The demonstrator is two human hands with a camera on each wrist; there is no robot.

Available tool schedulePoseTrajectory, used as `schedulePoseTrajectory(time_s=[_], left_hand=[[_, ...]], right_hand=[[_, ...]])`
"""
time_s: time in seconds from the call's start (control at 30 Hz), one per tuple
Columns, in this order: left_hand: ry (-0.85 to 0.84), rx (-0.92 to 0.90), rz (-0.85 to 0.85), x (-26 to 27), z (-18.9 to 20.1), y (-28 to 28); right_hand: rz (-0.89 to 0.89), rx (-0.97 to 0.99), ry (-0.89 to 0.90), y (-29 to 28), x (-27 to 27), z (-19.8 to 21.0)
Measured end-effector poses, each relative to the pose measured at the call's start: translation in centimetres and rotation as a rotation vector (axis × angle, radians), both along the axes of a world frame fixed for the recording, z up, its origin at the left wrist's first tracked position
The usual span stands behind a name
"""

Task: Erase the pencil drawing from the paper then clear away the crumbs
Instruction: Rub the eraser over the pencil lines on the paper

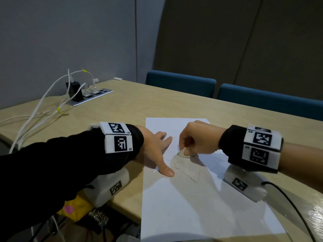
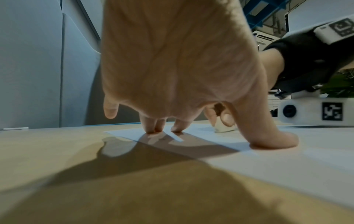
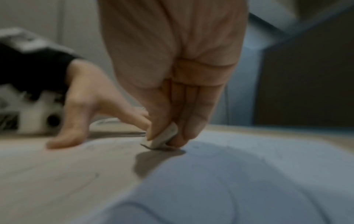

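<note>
Two right-hand fingers [image 3: 191,121] pinch eraser [image 3: 162,136] against paper [image 1: 201,206].

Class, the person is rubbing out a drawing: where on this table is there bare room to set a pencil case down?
Bare wooden table lies between the white paper sheet and blue chairs. Crowded: white cables far left, both hands mid-sheet.
</note>
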State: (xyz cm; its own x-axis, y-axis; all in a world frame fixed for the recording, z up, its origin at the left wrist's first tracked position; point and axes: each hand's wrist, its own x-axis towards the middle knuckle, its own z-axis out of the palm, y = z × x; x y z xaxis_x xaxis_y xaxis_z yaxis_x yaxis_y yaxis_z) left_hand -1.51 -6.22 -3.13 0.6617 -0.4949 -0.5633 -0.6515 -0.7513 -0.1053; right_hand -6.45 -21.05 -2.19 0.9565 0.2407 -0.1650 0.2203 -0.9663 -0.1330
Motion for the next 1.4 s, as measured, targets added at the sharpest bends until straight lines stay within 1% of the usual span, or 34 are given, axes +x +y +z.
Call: schedulePoseTrajectory(time_s=[0.13, 0.2, 0.23, 0.3, 0.37, 0.43, 0.53, 0.63, 0.7, 0.77, 0.8, 0.83, 0.9, 0.93, 0.97, 1.0, 1.07, 1.1, 1.3, 1.4], left_hand=[[0.042, -0.03, 0.031, 0.4, -0.3, 0.0], [0.049, -0.032, 0.026, 0.5, -0.4, 0.1], [0.046, -0.036, 0.02, 0.5, -0.3, 0.1], [0.04, -0.044, 0.005, 0.4, -0.2, 0.2], [0.042, -0.069, -0.004, 0.5, 0.0, 0.3], [0.045, -0.157, 0.0, 0.9, 0.3, 0.7], [0.025, -0.415, 0.019, 1.3, 0.8, 1.4], [0.096, -0.658, 0.031, 1.3, 0.9, 1.2], [0.128, -0.736, 0.049, 1.2, 0.7, 0.6], [0.151, -0.786, 0.082, 1.2, 0.4, 0.4], [0.166, -0.803, 0.106, 1.3, 0.3, 0.4], [0.174, -0.81, 0.12, 1.3, 0.2, 0.5], [0.151, -0.781, 0.13, 1.5, 0.1, 0.8], [0.13, -0.767, 0.133, 1.4, 0.1, 0.9], [0.112, -0.764, 0.134, 1.4, 0.1, 0.9], [0.104, -0.769, 0.134, 1.3, 0.1, 0.9], [0.099, -0.779, 0.12, 1.1, 0.1, 0.7], [0.102, -0.779, 0.11, 1.0, 0.0, 0.6], [0.099, -0.754, 0.085, 0.4, -0.5, -0.4], [0.119, -0.761, 0.087, 0.0, -0.5, -0.5]], right_hand=[[0.054, 0.037, 0.065, 0.5, -1.3, -0.4], [0.045, 0.049, 0.066, 0.3, -1.3, -0.3], [0.025, 0.068, 0.047, 0.1, -1.0, -0.1], [-0.072, 0.195, 0.023, -0.5, -0.1, 0.5], [-0.139, 0.3, 0.041, -1.1, 0.3, 0.8], [-0.131, 0.314, 0.075, -1.6, 0.5, 0.6], [-0.108, 0.333, 0.079, -1.8, 0.4, 0.3], [-0.147, 0.536, 0.072, -1.7, 0.4, 0.4], [-0.159, 0.658, 0.07, -1.3, 0.2, 0.5], [-0.175, 0.733, 0.081, -1.1, 0.1, 0.5], [-0.179, 0.728, 0.081, -1.1, 0.2, 0.4], [-0.176, 0.665, 0.068, -1.2, 0.2, 0.3], [-0.13, 0.365, 0.034, -1.6, 0.2, 0.2], [-0.091, 0.211, 0.049, -1.9, 0.1, 0.1], [-0.047, 0.097, 0.096, -2.1, 0.0, 0.0], [-0.005, 0.026, 0.171, -2.2, -0.1, -0.1], [0.064, -0.025, 0.316, -2.4, -0.3, -0.3], [0.089, -0.03, 0.351, -2.5, -0.2, -0.5], [0.121, -0.075, 0.438, -4.0, 0.5, -0.8], [0.12, -0.089, 0.442, -4.1, 0.5, -1.1]])
